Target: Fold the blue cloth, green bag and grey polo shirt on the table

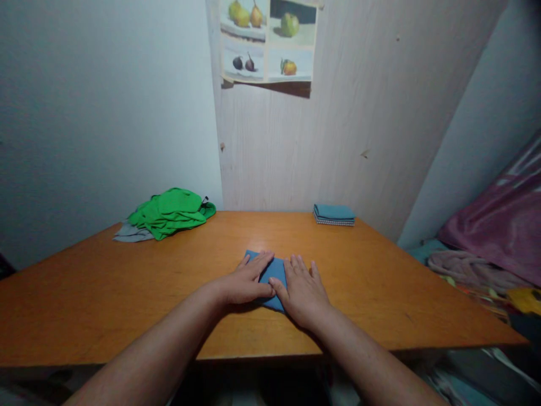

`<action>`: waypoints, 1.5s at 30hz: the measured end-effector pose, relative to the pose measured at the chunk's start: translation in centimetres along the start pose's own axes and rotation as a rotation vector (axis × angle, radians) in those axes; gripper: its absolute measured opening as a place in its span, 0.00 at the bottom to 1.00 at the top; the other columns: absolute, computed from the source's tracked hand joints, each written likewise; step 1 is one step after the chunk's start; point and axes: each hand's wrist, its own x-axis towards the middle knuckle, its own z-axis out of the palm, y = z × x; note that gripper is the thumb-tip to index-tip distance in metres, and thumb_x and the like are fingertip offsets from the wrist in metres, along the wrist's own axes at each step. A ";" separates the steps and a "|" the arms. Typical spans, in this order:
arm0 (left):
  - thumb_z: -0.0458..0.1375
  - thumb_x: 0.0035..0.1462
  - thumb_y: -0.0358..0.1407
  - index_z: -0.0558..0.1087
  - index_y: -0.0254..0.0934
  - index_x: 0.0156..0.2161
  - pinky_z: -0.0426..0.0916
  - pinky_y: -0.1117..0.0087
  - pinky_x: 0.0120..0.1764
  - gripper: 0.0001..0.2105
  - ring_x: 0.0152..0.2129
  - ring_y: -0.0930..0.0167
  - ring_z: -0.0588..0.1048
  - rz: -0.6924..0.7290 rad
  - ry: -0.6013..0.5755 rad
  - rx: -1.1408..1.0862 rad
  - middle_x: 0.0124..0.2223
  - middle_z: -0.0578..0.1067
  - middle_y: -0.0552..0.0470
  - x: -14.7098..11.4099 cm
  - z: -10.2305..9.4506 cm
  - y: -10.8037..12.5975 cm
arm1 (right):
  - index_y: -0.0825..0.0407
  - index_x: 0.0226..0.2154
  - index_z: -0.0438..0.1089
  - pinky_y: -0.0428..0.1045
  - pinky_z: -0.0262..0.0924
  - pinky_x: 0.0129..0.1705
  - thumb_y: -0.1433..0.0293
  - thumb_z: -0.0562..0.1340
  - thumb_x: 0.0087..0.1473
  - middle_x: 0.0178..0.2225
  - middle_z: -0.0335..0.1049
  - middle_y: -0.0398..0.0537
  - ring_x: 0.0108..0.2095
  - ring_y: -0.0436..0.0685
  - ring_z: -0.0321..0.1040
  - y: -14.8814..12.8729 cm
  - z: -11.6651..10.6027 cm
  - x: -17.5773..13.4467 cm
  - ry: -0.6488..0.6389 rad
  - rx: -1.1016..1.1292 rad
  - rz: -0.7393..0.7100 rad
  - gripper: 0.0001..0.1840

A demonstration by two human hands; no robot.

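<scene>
Across the wide orange-brown wooden tabletop (105,293), items sit well apart, presumably to leave working room near the front edge. Back left: loose heap of bright green fabric (173,211), overlying a pale grey cloth (133,232); crumpled, so probably just set aside. Back right: neat rectangular stack of folded blue and dark-and-white patterned cloth (333,215), squared up, likely to hold its folds. Front centre: small folded blue cloth (276,268), flat on the wood beneath both palms. Left hand (245,285) covers its left part, right hand (306,296) its right edge; spanning it this way probably keeps the layers flat. Fingers extended, somewhat spread, pinching nothing. Thumbs lie close together; contact between them: cannot tell.
</scene>
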 end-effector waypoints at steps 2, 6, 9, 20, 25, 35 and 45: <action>0.46 0.63 0.49 0.46 0.38 0.73 0.39 0.52 0.69 0.37 0.71 0.60 0.42 -0.002 0.008 -0.014 0.74 0.45 0.46 0.1 -0.1 -0.2 | 0.64 0.69 0.51 0.67 0.25 0.70 0.45 0.40 0.66 0.71 0.44 0.66 0.72 0.69 0.37 -0.1 0.1 -0.1 0.000 -0.019 0.007 0.46; 0.41 0.67 0.43 0.48 0.38 0.72 0.38 0.53 0.69 0.31 0.71 0.64 0.44 0.024 0.039 0.068 0.74 0.46 0.47 0.2 0.3 -0.3 | 0.64 0.69 0.52 0.67 0.27 0.70 0.46 0.40 0.66 0.70 0.45 0.68 0.71 0.70 0.38 -0.3 0.3 -0.2 -0.001 -0.054 0.017 0.46; 0.40 0.69 0.45 0.47 0.37 0.73 0.36 0.49 0.69 0.31 0.71 0.63 0.42 0.025 0.069 0.151 0.74 0.44 0.45 0.3 0.6 -0.9 | 0.65 0.69 0.53 0.68 0.28 0.70 0.46 0.42 0.66 0.70 0.45 0.70 0.71 0.71 0.39 -0.3 0.3 -0.2 -0.008 -0.070 0.019 0.46; 0.41 0.67 0.55 0.48 0.37 0.72 0.37 0.43 0.67 0.36 0.71 0.60 0.42 0.025 0.122 0.110 0.74 0.45 0.43 0.9 0.5 -3.1 | 0.66 0.67 0.55 0.69 0.32 0.70 0.46 0.43 0.66 0.68 0.51 0.69 0.70 0.72 0.44 0.6 0.8 -0.2 -0.018 -0.113 -0.004 0.45; 0.43 0.63 0.59 0.51 0.39 0.71 0.37 0.42 0.67 0.38 0.71 0.57 0.42 -0.004 0.129 0.062 0.74 0.47 0.42 1.2 0.8 -3.5 | 0.64 0.68 0.54 0.68 0.33 0.70 0.46 0.43 0.66 0.69 0.51 0.66 0.70 0.70 0.43 1.1 1.3 -0.5 -0.009 -0.106 -0.003 0.44; 0.44 0.63 0.58 0.52 0.35 0.71 0.35 0.40 0.66 0.39 0.71 0.55 0.41 0.016 0.144 0.028 0.73 0.49 0.40 1.3 1.1 -3.3 | 0.63 0.66 0.60 0.70 0.33 0.70 0.43 0.40 0.65 0.67 0.55 0.66 0.69 0.70 0.47 0.5 -1.7 1.2 -0.076 -0.090 -0.015 0.46; 0.46 0.63 0.56 0.50 0.39 0.71 0.36 0.39 0.66 0.37 0.71 0.55 0.39 0.002 0.127 -0.029 0.74 0.46 0.43 1.1 1.1 -3.2 | 0.65 0.67 0.57 0.65 0.39 0.70 0.44 0.40 0.66 0.69 0.50 0.66 0.70 0.69 0.44 -3.6 0.5 1.5 -0.010 -0.108 -0.056 0.47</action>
